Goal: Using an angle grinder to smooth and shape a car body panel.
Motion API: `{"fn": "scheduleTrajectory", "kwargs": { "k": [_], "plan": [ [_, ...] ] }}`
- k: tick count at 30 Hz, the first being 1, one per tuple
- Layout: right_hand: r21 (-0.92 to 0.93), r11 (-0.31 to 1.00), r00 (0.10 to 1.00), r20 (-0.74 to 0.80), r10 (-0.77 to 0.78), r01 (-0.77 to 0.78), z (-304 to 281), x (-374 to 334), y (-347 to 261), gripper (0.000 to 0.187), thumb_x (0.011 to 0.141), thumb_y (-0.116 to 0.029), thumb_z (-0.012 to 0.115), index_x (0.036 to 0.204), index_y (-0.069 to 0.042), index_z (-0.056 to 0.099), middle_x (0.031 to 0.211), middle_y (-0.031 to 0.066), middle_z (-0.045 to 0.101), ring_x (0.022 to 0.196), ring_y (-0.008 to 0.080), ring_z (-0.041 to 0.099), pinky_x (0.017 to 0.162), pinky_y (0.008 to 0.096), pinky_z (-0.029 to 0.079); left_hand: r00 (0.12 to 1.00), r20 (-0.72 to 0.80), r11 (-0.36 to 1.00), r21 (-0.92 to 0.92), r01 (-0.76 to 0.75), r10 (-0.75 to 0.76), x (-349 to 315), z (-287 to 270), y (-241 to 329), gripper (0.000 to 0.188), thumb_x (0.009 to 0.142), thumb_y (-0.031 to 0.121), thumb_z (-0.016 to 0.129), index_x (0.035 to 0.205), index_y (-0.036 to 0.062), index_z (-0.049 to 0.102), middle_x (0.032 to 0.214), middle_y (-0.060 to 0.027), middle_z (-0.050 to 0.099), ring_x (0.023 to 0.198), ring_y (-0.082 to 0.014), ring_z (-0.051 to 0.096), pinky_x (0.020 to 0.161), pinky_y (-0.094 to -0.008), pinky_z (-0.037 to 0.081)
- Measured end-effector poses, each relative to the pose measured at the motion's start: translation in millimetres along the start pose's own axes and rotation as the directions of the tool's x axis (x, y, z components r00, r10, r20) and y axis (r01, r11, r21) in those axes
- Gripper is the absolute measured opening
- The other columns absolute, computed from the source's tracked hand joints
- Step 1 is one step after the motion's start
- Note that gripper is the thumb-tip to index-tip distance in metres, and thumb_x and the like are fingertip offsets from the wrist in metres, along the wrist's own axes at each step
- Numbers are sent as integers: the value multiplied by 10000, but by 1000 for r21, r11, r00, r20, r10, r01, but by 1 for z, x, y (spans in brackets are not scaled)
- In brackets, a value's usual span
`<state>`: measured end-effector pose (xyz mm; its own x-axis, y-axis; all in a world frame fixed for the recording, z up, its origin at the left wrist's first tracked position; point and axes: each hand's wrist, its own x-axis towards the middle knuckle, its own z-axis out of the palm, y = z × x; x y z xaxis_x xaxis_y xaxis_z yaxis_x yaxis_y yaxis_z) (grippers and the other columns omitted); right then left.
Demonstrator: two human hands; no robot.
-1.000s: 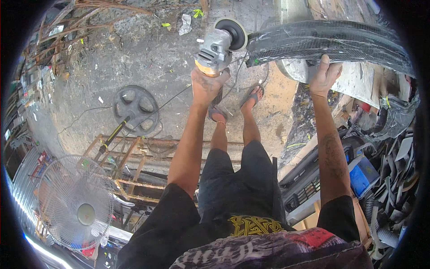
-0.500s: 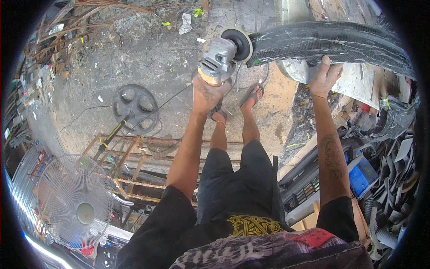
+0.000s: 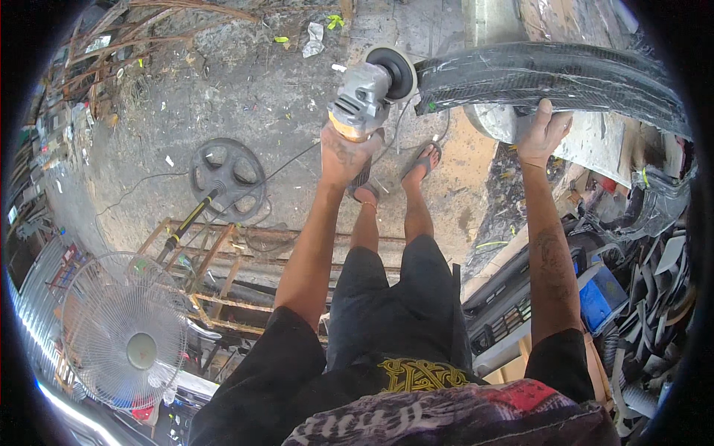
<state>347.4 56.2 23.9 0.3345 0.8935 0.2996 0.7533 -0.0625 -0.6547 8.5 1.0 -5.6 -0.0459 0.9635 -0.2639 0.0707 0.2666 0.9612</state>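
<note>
Toward six o'clock, pale lettering (image 3: 357, 420), too distorted to read, runs across the dark cloth (image 3: 539, 427). Between five and six o'clock, a yellow emblem (image 3: 422, 375) of interlaced, letter-like strokes marks the black clothing (image 3: 346, 372).

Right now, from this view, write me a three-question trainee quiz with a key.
1. Which hand holds the power tool with the round disc?
2. True or false: the round fan is on the person's left side.
3. The right hand has its thumb against which thing?
A. The fan
B. The long dark curved part
C. A sandal

Key:
1. The left hand.
2. True.
3. B.
</note>
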Motion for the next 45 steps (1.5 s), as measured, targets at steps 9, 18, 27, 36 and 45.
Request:
{"fn": "scheduleTrajectory", "kwargs": {
  "k": [9, 18, 27, 36, 45],
  "plan": [
    [-7, 999, 998, -15, -53, 53, 1, 2, -1, 671, 1032, -539, 535, 1373, 35, 468, 1302, 205, 621, 1280, 383, 500, 1268, 557, 102, 1000, 16, 996, 87, 8, -10, 0, 2, -2, 251, 760, 99, 791, 975, -21, 743, 873, -74, 772, 790, -148, 717, 742, -334, 556],
    [-20, 999, 998, -32, -47, 47, 1, -2, 1, 719, 1046, -537, 507, 1460, 44, 419, 1340, 212, 620, 1314, 372, 472, 1259, 529, 85, 986, -82, 977, 169, -132, 147, 24, -3, -15, 292, 750, 178, 796, 969, -5, 736, 868, -110, 765, 747, -214, 709, 731, -360, 559],
    [-4, 999, 998, -47, -43, 42, 3, 1, 6, 842, 1035, -564, 516, 1554, 71, 331, 1406, 232, 572, 1322, 384, 445, 1229, 516, 115, 1000, 29, 998, 60, 0, -2, -3, -1, -11, 300, 780, 203, 782, 1010, 16, 735, 898, -121, 760, 786, -238, 718, 752, -353, 560],
    [20, 1000, 999, -30, -23, 24, 1, -1, 0, 878, 1028, -593, 509, 1546, 92, 323, 1433, 265, 534, 1351, 405, 409, 1235, 517, 113, 999, -1, 990, 139, -36, 36, 21, -1, -17, 337, 769, 227, 814, 994, -13, 741, 888, -112, 771, 784, -193, 726, 740, -349, 557],
    [64, 998, 1000, -24, -16, 17, 3, 1, -7, 836, 1029, -614, 484, 1467, 94, 407, 1360, 278, 527, 1267, 415, 424, 1185, 537, 178, 999, 34, 997, 68, 23, -26, 12, -14, -19, 356, 765, 217, 819, 1035, 2, 733, 948, -110, 773, 839, -196, 719, 799, -354, 556]
  ]
}}
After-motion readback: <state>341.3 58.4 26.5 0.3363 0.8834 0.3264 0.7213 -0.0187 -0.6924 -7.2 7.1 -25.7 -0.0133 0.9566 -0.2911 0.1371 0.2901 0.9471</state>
